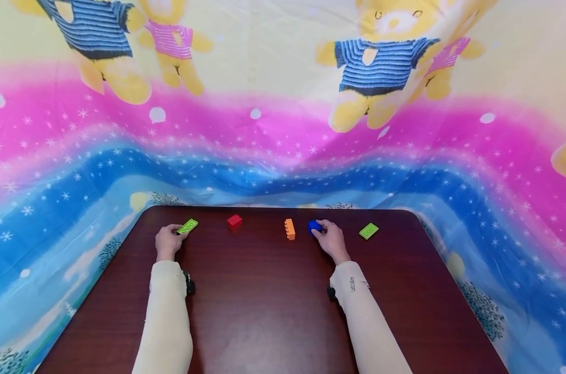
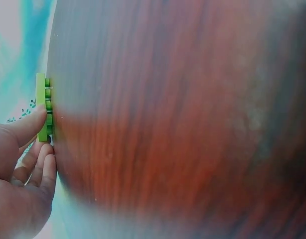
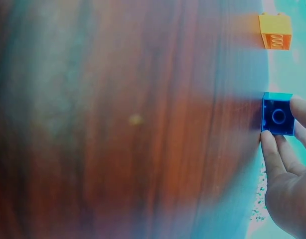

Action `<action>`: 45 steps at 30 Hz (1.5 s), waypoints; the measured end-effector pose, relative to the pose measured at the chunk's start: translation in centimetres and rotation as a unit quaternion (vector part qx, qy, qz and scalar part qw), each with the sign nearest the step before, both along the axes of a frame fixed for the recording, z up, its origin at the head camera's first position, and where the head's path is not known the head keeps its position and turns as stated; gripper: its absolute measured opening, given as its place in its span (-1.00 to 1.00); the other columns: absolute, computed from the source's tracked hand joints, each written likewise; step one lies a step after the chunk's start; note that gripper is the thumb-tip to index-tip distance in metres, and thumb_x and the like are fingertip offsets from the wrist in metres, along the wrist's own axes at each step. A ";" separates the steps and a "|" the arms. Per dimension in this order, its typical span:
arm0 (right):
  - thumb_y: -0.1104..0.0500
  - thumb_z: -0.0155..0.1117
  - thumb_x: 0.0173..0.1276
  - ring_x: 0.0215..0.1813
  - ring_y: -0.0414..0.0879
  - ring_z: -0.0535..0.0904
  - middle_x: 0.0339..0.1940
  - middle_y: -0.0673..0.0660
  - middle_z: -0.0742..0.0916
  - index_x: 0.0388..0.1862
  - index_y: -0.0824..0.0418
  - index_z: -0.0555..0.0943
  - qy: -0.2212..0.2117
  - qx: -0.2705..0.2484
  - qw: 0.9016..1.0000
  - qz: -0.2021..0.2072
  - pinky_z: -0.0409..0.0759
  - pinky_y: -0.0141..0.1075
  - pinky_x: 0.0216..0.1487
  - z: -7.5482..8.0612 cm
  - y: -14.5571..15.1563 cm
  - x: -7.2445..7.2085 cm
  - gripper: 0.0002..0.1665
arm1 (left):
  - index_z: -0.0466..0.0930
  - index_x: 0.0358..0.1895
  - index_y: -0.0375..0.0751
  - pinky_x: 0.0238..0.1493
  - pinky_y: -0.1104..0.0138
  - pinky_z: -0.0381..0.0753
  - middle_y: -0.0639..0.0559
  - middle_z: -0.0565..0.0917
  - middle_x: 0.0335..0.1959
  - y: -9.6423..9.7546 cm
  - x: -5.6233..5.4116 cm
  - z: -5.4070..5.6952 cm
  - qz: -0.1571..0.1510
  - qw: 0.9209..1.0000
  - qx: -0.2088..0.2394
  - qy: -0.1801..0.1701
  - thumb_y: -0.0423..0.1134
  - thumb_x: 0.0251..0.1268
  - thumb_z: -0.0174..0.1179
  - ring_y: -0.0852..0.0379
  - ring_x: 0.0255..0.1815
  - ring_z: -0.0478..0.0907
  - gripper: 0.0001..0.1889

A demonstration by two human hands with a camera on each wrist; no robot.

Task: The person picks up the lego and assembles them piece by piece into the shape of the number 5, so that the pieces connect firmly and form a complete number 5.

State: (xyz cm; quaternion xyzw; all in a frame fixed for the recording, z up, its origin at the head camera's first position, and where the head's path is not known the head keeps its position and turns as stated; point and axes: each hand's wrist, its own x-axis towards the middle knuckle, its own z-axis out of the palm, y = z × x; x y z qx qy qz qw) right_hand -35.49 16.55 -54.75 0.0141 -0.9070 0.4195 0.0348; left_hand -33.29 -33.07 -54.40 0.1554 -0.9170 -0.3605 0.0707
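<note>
At the far left of the table, my left hand (image 1: 167,242) pinches a long, flat green toy brick (image 1: 188,225) by its near end. The left wrist view shows the thumb across this green brick (image 2: 42,92), with its row of studs facing the wood. Toward the right, my right hand (image 1: 332,240) holds a small blue toy brick (image 1: 313,227) between thumb and fingers. In the right wrist view the blue brick (image 3: 278,115) turns its hollow underside, with a round tube inside, to the camera. The fingers sit at its lower edge.
Between the hands, a red brick (image 1: 234,222) and an orange brick (image 1: 290,229) lie near the far edge of the dark wooden table (image 1: 255,301). A second flat green brick (image 1: 369,231) rests right of my right hand. A printed cloth (image 1: 264,130) hangs behind.
</note>
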 end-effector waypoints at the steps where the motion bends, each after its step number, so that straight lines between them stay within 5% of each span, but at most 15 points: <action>1: 0.08 0.29 0.55 0.27 0.22 0.60 0.33 0.34 0.64 0.45 0.20 0.51 0.000 0.000 1.000 0.001 0.58 0.09 0.34 0.0 0.0 0.0 -0.44 | 0.54 0.32 -0.43 0.20 -0.14 0.49 -0.46 0.62 0.16 0.0 0.0 0.0 -0.001 1.000 0.000 0.000 -0.24 0.50 0.23 -0.37 0.13 0.50 -0.55; 19: 0.09 0.26 0.57 0.31 0.23 0.57 0.36 0.36 0.60 0.48 0.19 0.49 -0.007 0.007 1.000 0.009 0.56 0.10 0.36 0.0 -0.1 0.1 -0.44 | 0.52 0.34 -0.45 0.16 -0.11 0.60 -0.48 0.58 0.19 0.3 1.3 1.1 -0.061 0.998 0.011 -0.001 -0.26 0.52 0.22 -0.36 0.19 0.57 -0.55; 34: 0.09 0.24 0.59 0.31 0.24 0.55 0.35 0.37 0.59 0.49 0.18 0.47 -0.006 0.017 1.000 0.006 0.55 0.12 0.36 -0.2 0.2 0.2 -0.44 | 0.51 0.30 -0.50 0.16 -0.11 0.65 -0.47 0.43 0.15 2.1 2.9 2.0 -0.119 0.992 0.013 0.046 -0.36 0.51 0.21 -0.39 0.18 0.59 -0.60; 45: 0.08 0.26 0.58 0.28 0.24 0.56 0.33 0.37 0.60 0.49 0.18 0.48 -0.001 0.015 1.000 0.007 0.56 0.12 0.36 -0.6 0.1 -0.4 -0.43 | 0.48 0.37 -0.40 0.18 -0.13 0.64 -0.45 0.53 0.22 3.3 4.1 3.0 -0.164 0.984 0.020 0.068 -0.37 0.53 0.19 -0.35 0.18 0.61 -0.57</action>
